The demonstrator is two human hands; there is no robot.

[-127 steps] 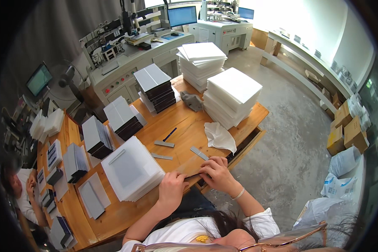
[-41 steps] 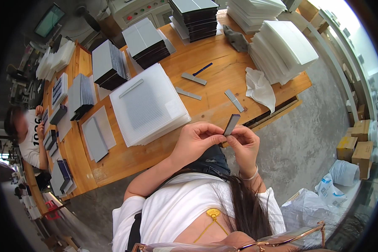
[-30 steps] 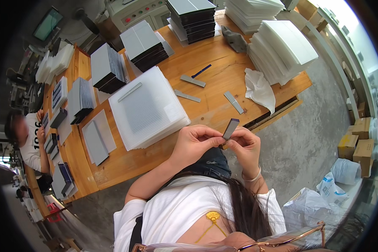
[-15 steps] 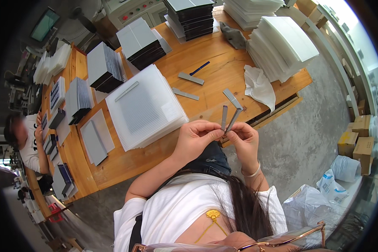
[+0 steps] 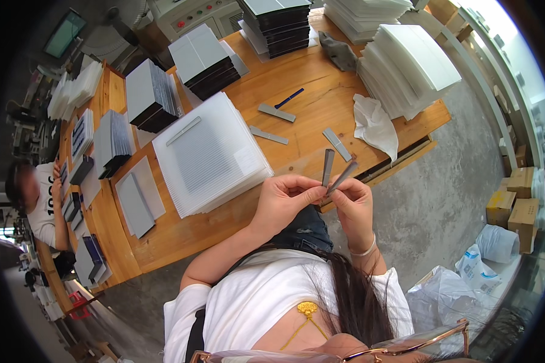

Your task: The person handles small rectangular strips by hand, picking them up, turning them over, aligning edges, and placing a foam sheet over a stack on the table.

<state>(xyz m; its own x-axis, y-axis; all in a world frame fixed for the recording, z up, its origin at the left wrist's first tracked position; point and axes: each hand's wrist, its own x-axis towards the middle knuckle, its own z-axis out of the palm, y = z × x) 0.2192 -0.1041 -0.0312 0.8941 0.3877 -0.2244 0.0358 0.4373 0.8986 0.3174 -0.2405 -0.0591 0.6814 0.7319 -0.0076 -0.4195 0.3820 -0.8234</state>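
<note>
1. Pinching a grey strip (image 5: 327,167) with my left hand (image 5: 284,202), centre frame.
2. My right hand (image 5: 354,202) pinches a second strip (image 5: 344,176), their lower ends meeting, above the counter (image 5: 309,115) edge.

Bare wood ahead of hands; loose grey strips (image 5: 336,144), white cloth (image 5: 376,126), sheet stack (image 5: 211,156) flank it.

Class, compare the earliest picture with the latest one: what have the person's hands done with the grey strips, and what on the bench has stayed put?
The left hand and right hand have lifted off the bench and now pinch two grey strips between them, fanned apart at the top; a second ago they looked like one piece. Three loose strips, the blue pen, the white cloth and the white sheet stack lie as before.
</note>
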